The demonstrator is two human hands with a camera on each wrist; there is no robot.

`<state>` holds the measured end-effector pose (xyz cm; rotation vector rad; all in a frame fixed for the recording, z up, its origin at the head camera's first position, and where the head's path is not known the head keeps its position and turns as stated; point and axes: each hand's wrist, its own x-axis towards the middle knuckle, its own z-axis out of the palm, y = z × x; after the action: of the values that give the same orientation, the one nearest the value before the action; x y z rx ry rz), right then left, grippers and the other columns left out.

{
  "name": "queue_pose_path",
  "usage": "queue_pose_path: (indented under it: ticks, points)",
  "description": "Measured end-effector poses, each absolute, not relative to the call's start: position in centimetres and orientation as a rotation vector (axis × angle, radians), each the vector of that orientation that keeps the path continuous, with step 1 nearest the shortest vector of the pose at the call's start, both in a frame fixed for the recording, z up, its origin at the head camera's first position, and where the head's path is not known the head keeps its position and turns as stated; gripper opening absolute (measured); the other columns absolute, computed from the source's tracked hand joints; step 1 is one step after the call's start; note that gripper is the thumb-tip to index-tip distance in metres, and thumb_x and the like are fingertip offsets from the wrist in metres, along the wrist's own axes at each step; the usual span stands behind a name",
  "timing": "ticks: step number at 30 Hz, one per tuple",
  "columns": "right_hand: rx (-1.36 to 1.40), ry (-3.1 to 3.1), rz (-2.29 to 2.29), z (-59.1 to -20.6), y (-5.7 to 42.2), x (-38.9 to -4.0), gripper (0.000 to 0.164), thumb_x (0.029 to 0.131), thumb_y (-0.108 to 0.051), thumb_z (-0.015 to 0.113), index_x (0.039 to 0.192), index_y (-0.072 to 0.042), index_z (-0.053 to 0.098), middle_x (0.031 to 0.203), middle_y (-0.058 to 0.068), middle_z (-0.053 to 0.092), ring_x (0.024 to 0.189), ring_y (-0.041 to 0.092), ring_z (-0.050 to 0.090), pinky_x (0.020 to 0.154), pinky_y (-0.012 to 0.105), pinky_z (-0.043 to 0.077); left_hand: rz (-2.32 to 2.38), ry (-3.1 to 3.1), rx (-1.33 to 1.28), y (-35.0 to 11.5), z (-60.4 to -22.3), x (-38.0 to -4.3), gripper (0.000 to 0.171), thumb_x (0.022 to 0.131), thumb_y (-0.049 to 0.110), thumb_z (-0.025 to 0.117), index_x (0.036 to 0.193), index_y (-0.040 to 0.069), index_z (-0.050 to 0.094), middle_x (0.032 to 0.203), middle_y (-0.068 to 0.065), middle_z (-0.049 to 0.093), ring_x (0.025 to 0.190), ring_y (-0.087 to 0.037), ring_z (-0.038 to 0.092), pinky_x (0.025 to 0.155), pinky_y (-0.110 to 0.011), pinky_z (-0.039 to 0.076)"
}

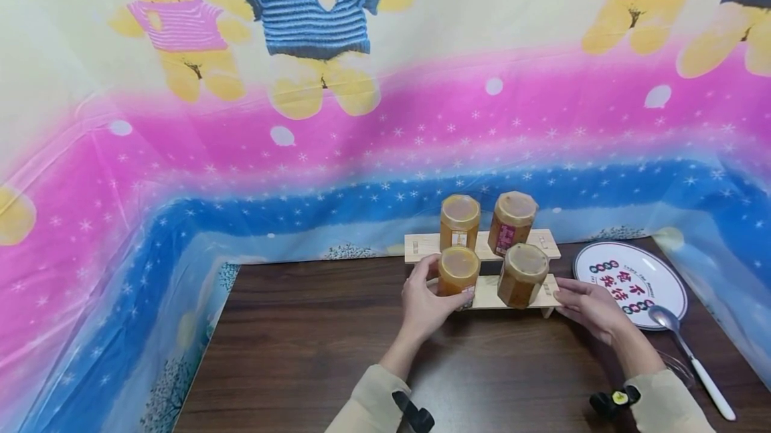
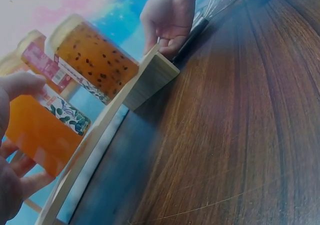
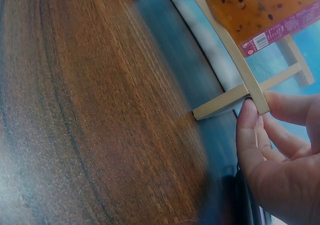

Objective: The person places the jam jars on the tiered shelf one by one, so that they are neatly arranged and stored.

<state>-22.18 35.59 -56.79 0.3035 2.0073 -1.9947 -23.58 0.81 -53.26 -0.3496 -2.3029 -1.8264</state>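
A two-tier wooden rack [image 1: 486,294] stands at the back of the table with jars on both steps. My left hand [image 1: 423,302] grips an orange jar [image 1: 459,267] at the left of the lower step, thumb on its near side and fingers around the far side. Beside it stands a jar with dark seeds [image 1: 523,276], also visible in the left wrist view. My right hand [image 1: 593,309] pinches the right end of the lower board [image 3: 240,70] between thumb and fingers. Two more jars, an orange one [image 1: 460,222] and one with a purple label [image 1: 512,224], sit on the upper step.
To the right lies a white plate [image 1: 653,271] with red lettering, a white-handled spoon [image 1: 693,353] leaning on its rim. A whisk [image 2: 218,4] with a dark handle lies by my right arm. A patterned cloth [image 1: 337,212] hangs behind the brown table [image 1: 289,339].
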Motion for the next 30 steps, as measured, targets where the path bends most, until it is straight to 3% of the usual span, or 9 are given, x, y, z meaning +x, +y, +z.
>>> queue_pose_path:
  ticks: [15, 24, 30]
  points:
    - [0.294, 1.994, -2.018, -56.77, 35.42, -22.18, 0.074, 0.104, -0.016, 0.065, 0.159, 0.011, 0.023, 0.131, 0.004, 0.062, 0.103, 0.004, 0.067, 0.094, 0.029, 0.056, -1.797, -2.312, -0.308, 1.11, -53.54, -23.56, 0.073, 0.069, 0.031, 0.099, 0.133, 0.027, 0.062, 0.121, 0.010, 0.062, 0.114, -0.010, 0.058, 0.093, -0.029, 0.056]
    - [0.267, 1.960, -2.073, -56.81, 35.41, -22.24, 0.074, 0.104, -0.011, 0.064, 0.158, 0.014, 0.021, 0.114, -0.007, 0.067, 0.101, 0.006, 0.068, 0.093, 0.028, 0.057, -1.765, -2.294, -0.308, 1.24, -53.75, -23.58, 0.073, 0.069, 0.029, 0.099, 0.132, 0.025, 0.063, 0.120, 0.008, 0.063, 0.114, -0.012, 0.060, 0.093, -0.030, 0.056]
    - [0.280, 1.958, -2.063, -57.10, 35.68, -22.26, 0.076, 0.104, -0.013, 0.066, 0.159, 0.012, 0.020, 0.121, -0.003, 0.066, 0.102, 0.006, 0.068, 0.094, 0.030, 0.057, -1.789, -2.295, -0.296, 1.46, -53.80, -23.26, 0.076, 0.070, 0.029, 0.099, 0.136, 0.025, 0.061, 0.122, 0.008, 0.063, 0.115, -0.011, 0.061, 0.094, -0.029, 0.055]
